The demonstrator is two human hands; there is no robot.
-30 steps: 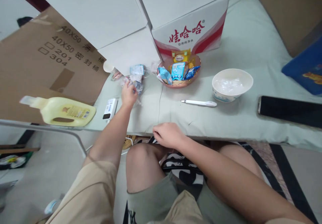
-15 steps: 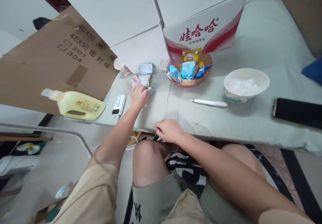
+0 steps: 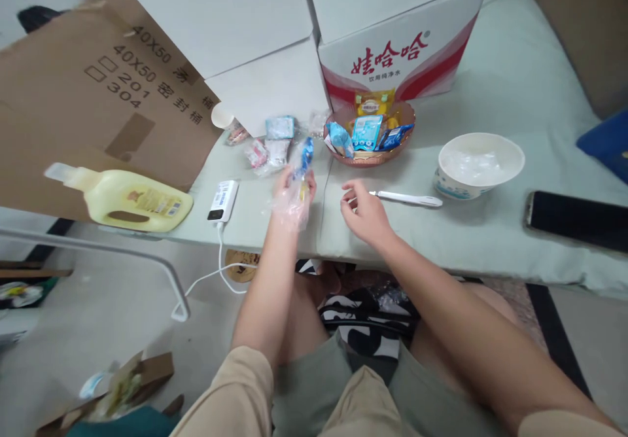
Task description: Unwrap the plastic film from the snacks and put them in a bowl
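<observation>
My left hand point(image 3: 297, 192) is closed round a clear plastic bag point(image 3: 293, 207) just above the bench. Something blue point(image 3: 307, 151) with a little yellow shows through the film; its kind is too blurred to tell. To the right, my right hand point(image 3: 364, 209) hangs with fingers loosely bent and apart, holding nothing. Its fingers are close to the metal tip of a slim white pen-like tool point(image 3: 409, 199). Behind my left hand lie several small wrapped packets point(image 3: 278, 151). A pink glass bowl point(image 3: 375, 158) of snack packets stands beyond my hands.
A white paper bowl point(image 3: 464, 192) with clear film inside and a black phone point(image 3: 579, 218) sit on the right. To the left are a white power bank point(image 3: 224, 200) with a cable and a yellow bottle point(image 3: 142, 201). White cartons point(image 3: 387, 64) and brown cardboard point(image 3: 108, 97) stand behind.
My left hand has lifted the clear bag from among the packets and brought it right and nearer. My right hand has risen from the bench edge towards the white tool, its fingers loosening.
</observation>
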